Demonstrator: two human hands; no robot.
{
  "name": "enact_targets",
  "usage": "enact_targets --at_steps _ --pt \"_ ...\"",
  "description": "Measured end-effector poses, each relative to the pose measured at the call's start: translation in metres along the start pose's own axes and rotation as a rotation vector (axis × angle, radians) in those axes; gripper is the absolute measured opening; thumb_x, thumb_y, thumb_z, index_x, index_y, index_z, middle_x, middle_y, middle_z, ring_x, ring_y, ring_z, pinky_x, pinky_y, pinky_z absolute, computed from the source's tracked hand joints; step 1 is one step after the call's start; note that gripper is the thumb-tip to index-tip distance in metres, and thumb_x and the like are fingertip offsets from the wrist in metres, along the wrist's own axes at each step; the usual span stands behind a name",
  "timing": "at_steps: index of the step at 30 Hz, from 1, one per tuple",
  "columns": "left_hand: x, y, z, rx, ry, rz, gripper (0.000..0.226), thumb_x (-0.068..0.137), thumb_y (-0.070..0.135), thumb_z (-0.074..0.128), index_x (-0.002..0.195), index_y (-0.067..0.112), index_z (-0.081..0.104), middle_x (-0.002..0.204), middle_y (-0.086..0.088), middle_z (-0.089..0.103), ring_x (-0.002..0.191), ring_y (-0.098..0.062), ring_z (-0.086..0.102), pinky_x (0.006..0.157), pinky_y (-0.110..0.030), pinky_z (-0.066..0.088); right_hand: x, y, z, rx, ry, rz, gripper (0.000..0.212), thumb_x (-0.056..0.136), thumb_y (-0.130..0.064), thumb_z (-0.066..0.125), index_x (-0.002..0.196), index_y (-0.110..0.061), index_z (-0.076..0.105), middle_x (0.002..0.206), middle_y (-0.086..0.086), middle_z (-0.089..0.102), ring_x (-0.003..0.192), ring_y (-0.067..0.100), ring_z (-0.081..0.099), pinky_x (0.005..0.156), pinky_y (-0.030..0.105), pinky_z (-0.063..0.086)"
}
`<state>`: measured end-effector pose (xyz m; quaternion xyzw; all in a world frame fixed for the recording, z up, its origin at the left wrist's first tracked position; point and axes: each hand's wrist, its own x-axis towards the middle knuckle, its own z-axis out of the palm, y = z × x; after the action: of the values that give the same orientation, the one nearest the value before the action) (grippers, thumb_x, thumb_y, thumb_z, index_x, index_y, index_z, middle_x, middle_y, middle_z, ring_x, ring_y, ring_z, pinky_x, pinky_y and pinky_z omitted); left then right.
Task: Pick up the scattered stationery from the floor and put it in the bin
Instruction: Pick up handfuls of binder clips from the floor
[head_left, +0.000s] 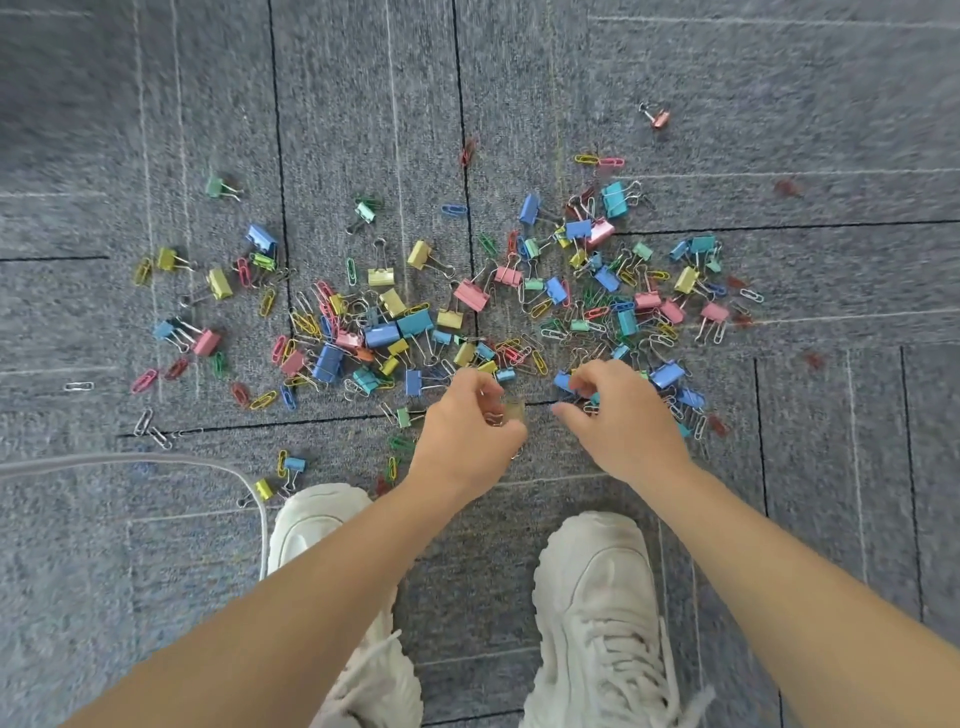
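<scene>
Grey carpet (779, 78) in tiles with dark seams runs under my white shoes (597, 597), and a pale cable (156, 456) curves in at the left. Coloured clips (395, 322) — binder and paper sorts — lie strewn in a wide band just ahead of both hands, thickest at my fingertips, with a few strays well off to either side. My left hand (467, 431) is curled round a couple of clips, and my right hand (623, 426) — fingers bent — pinches a blue one at the heap's near edge.
</scene>
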<state>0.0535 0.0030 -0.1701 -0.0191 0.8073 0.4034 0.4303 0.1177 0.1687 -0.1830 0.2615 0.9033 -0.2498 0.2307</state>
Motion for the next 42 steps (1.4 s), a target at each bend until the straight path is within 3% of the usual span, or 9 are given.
enact_targets --at_steps 6,10,18,24,27,34,37,39,42 --pt "0.000 -0.005 -0.011 -0.123 -0.086 -0.115 0.023 0.087 0.005 0.049 0.092 0.022 0.063 0.071 0.001 0.056 0.066 -0.023 0.054 0.063 -0.035 0.049 0.014 -0.007 0.010 -0.033 0.126 0.095 0.021 0.093 -0.034 0.066 0.101 -0.018 0.054 0.100 0.000 0.048 0.079 0.024 0.051 0.065 0.034 0.041" --pt "0.001 -0.010 -0.009 -0.100 -0.072 -0.126 0.013 0.088 0.022 0.057 0.083 0.010 0.059 0.064 0.003 0.051 0.060 -0.017 0.047 0.059 -0.030 0.042 0.016 -0.005 0.008 -0.114 0.109 0.003 0.025 0.094 -0.030 0.062 0.115 -0.020 0.052 0.097 0.000 0.058 0.083 0.028 0.058 0.063 0.036 0.045" --pt "0.005 -0.017 -0.004 0.505 -0.042 0.057 0.044 0.080 0.058 0.072 0.109 0.031 0.055 0.086 0.008 0.059 0.080 -0.016 0.062 0.071 -0.034 0.054 0.016 0.000 0.007 -0.024 0.104 -0.030 0.009 0.092 -0.029 0.065 0.100 -0.024 0.062 0.095 0.000 0.052 0.079 0.023 0.054 0.063 0.034 0.043" --pt "0.012 -0.019 0.002 0.762 -0.132 0.181 0.036 0.090 0.050 0.067 0.118 0.031 0.056 0.113 0.004 0.055 0.102 -0.025 0.060 0.076 -0.035 0.048 0.004 0.001 -0.014 0.487 0.198 0.079 0.012 0.087 -0.026 0.073 0.084 -0.030 0.062 0.100 0.002 0.052 0.076 0.007 0.049 0.068 0.014 0.040" --pt "0.011 -0.022 0.000 0.726 -0.123 0.198 0.030 0.090 0.049 0.067 0.111 0.029 0.058 0.110 0.005 0.049 0.096 -0.023 0.058 0.076 -0.035 0.049 -0.004 0.006 -0.030 0.907 0.165 0.273 0.011 0.089 -0.022 0.071 0.083 -0.021 0.062 0.097 0.004 0.066 0.076 0.008 0.056 0.073 0.029 0.050" --pt "0.005 -0.015 0.008 0.015 -0.156 -0.009 0.010 0.087 0.022 0.066 0.093 0.022 0.057 0.081 0.001 0.060 0.059 -0.014 0.047 0.057 -0.028 0.042 -0.018 0.022 -0.049 1.712 0.021 0.449 0.012 0.081 -0.009 0.036 0.081 -0.014 0.047 0.064 0.002 0.049 0.066 0.022 0.053 0.070 0.035 0.045" --pt "0.005 -0.007 0.009 -0.174 -0.243 -0.127 0.010 0.092 0.010 0.052 0.093 0.015 0.061 0.073 -0.006 0.054 0.056 -0.017 0.048 0.054 -0.029 0.045 -0.018 0.029 -0.043 1.545 -0.012 0.483 0.013 0.064 -0.016 0.044 0.076 -0.013 0.049 0.056 -0.001 0.037 0.056 0.018 0.038 0.058 0.030 0.037" --pt "0.007 -0.003 0.008 -0.215 -0.284 -0.174 0.011 0.093 0.008 0.049 0.087 0.010 0.058 0.067 -0.007 0.050 0.052 -0.017 0.047 0.050 -0.026 0.043 -0.017 0.032 -0.037 1.117 -0.044 0.501 0.009 0.073 -0.019 0.050 0.068 -0.012 0.048 0.053 -0.004 0.037 0.055 0.019 0.035 0.057 0.031 0.032" --pt "0.009 0.001 0.009 -0.285 -0.335 -0.192 0.011 0.092 0.011 0.054 0.082 0.008 0.050 0.060 -0.004 0.044 0.047 -0.016 0.043 0.047 -0.025 0.038 -0.021 0.031 -0.025 0.347 -0.135 0.431 0.044 0.092 -0.042 0.058 0.072 -0.004 0.063 0.075 -0.009 0.056 0.071 0.020 0.050 0.068 0.032 0.035"
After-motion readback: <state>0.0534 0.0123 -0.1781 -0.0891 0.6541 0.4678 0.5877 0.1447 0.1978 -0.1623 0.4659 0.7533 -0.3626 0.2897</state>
